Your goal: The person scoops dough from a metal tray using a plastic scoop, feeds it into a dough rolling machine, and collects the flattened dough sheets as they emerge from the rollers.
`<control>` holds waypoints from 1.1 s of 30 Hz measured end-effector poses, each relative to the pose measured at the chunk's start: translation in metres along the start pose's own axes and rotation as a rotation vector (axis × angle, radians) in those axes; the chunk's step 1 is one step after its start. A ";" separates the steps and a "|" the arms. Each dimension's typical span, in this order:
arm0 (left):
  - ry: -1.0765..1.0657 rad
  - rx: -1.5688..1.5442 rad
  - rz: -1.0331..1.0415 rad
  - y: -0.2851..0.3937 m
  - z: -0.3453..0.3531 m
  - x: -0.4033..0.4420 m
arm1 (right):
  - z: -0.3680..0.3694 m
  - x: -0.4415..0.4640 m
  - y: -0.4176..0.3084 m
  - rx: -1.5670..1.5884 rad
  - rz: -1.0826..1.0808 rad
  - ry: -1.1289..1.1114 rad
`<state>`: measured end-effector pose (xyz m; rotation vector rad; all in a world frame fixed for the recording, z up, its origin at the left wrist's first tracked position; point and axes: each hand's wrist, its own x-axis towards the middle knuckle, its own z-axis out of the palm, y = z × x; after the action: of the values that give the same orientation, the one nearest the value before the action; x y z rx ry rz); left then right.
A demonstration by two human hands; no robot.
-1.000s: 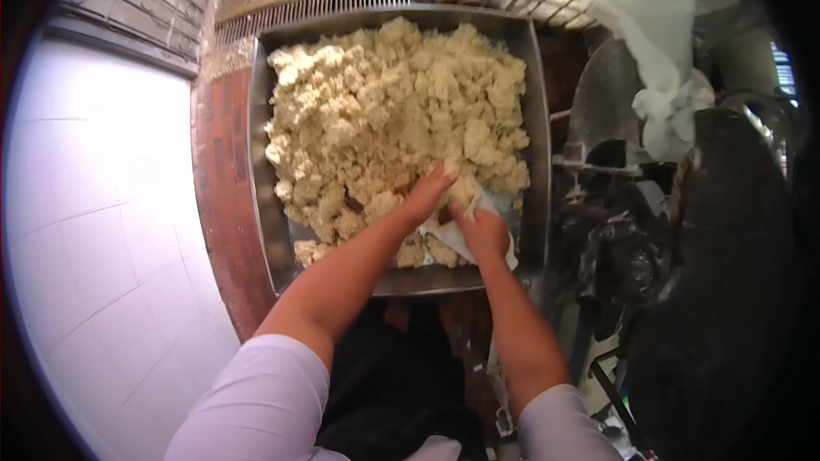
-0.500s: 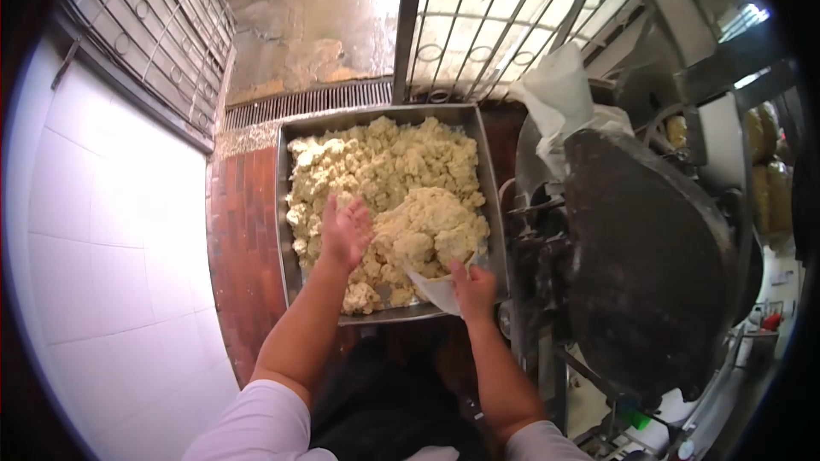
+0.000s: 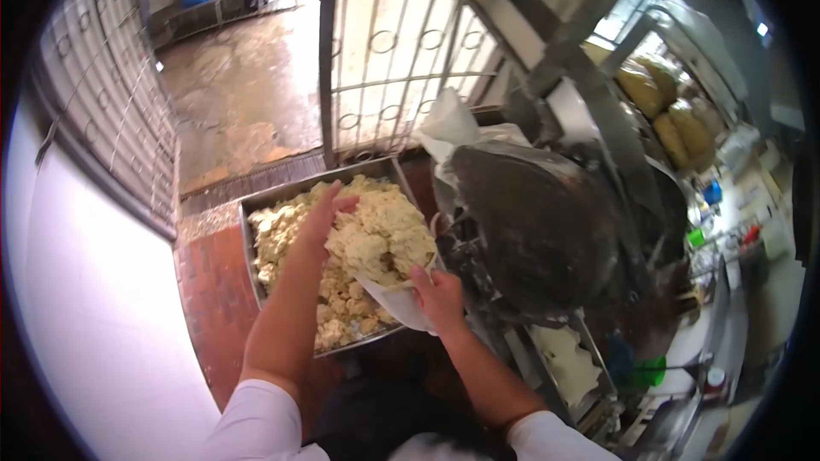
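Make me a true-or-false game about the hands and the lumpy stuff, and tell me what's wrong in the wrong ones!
1. The right hand grips a white piece. True.
2. The left hand is a tight fist. False: it is open.
3. The left hand is beside the big lump. True.
4. The metal tray is empty. False: crumbly stuff lies in it.
5. The floor beside the tray is blue. False: it is reddish brick.
6. Both sleeves are white. True.
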<state>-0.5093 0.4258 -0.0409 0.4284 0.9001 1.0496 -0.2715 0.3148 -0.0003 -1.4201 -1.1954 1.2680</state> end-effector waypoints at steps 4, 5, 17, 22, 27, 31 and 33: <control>-0.098 0.247 -0.043 0.064 0.056 0.011 | -0.007 -0.009 -0.067 0.110 0.023 0.008; -0.052 0.302 -0.028 0.076 0.074 0.004 | -0.008 -0.010 -0.082 0.095 -0.006 0.027; -0.389 0.420 0.044 0.193 0.290 -0.037 | -0.104 -0.037 -0.265 0.139 -0.177 0.216; -0.650 0.319 0.027 0.186 0.410 -0.050 | -0.185 -0.048 -0.316 0.097 -0.286 0.378; -0.750 0.275 0.023 0.135 0.497 0.000 | -0.275 -0.043 -0.327 -0.024 -0.301 0.470; -0.838 0.097 -0.097 0.080 0.540 0.049 | -0.357 -0.016 -0.318 -0.246 -0.262 0.512; -0.870 -0.024 -0.132 0.059 0.548 0.082 | -0.380 0.012 -0.322 -0.398 -0.237 0.503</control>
<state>-0.0842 0.5813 0.2849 0.7165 0.1332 0.6432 0.0722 0.3783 0.3548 -1.6907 -1.2494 0.4770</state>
